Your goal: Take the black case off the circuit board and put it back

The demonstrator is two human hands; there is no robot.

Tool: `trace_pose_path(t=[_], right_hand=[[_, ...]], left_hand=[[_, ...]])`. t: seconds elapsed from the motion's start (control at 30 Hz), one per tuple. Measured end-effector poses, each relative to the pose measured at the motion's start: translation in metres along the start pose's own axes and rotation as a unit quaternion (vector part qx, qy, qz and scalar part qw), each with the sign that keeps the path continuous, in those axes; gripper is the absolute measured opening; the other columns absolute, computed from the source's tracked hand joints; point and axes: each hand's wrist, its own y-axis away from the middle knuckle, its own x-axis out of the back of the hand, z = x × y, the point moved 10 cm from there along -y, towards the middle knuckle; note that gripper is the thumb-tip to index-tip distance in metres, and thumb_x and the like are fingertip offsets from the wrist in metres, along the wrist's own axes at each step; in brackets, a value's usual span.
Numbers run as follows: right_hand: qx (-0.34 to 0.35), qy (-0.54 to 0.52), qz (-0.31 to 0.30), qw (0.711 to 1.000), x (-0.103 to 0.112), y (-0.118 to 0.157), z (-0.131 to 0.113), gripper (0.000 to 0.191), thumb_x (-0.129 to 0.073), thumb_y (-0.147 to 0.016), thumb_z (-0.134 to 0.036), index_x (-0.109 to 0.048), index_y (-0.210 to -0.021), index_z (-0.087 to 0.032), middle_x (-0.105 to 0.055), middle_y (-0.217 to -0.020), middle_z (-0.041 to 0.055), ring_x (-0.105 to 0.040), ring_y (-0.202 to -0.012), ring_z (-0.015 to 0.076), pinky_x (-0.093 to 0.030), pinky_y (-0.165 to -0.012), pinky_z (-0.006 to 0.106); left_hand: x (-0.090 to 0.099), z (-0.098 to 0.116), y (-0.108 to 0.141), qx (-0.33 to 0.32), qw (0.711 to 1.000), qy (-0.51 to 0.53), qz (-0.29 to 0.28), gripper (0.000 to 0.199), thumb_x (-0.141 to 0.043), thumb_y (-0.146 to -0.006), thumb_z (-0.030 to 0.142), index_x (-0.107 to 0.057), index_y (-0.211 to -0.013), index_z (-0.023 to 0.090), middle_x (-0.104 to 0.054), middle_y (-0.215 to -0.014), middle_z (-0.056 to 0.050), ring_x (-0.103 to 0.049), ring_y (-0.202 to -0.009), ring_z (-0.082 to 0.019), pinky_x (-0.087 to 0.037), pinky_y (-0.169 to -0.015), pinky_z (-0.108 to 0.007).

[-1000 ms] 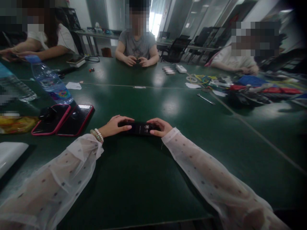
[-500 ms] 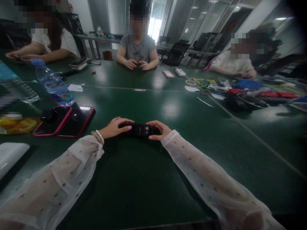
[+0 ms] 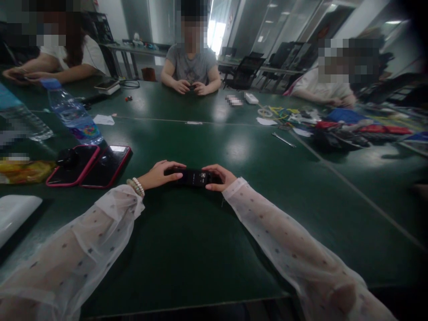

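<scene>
A small black device with a lit screen [image 3: 193, 176] lies sideways between my hands, just above or on the green table; I cannot tell which. My left hand [image 3: 161, 174] grips its left end, thumb across the front and fingers behind. At the other end my right hand [image 3: 221, 177] holds it between thumb and fingers. The fingers of both hands partly cover the device's ends. To the left of my left hand lie two phones in red-pink cases, the nearer phone [image 3: 109, 167] and a farther phone [image 3: 85, 162] with a round black object [image 3: 67, 158] on top.
A water bottle [image 3: 75, 116] and a yellow packet [image 3: 25, 170] stand or lie at left, near a white object [image 3: 16, 214]. Across the green table [image 3: 200, 249], a wrench [image 3: 284, 140] lies by a pile of cables and tools [image 3: 351, 127]. Several people sit around it.
The whole scene sits slightly higher in the picture. My hands keep the same grip on the black device, with no clear movement of it.
</scene>
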Motion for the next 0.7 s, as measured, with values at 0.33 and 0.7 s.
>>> trace_pose_path(t=[0.33,0.7], right_hand=[[0.024,0.154,0.065,0.986,0.006,0.006,-0.007,0.07,-0.087,-0.059,-0.047,-0.06,-0.12,-0.029,-0.061,-0.118,0.0076,-0.057,-0.115,0.0286,-0.045,-0.102,0.055],[0.11,0.319,0.125,0.933,0.005,0.012,-0.03,0.053,-0.076,-0.074,-0.048,-0.06,-0.121,-0.029,-0.063,-0.117,0.0088,-0.053,-0.119,0.0312,-0.042,-0.107,0.058]], left_hand=[[0.001,0.0,-0.001,-0.009,1.0,-0.001,0.01,0.053,-0.047,-0.092,0.06,-0.058,-0.129,0.025,-0.063,-0.132,-0.007,-0.055,-0.121,-0.027,-0.033,-0.112,-0.053],[0.004,0.004,-0.001,-0.081,0.996,0.003,0.035,0.063,-0.046,-0.091,0.067,-0.052,-0.138,0.025,-0.05,-0.149,-0.008,-0.046,-0.137,-0.029,-0.028,-0.116,-0.053]])
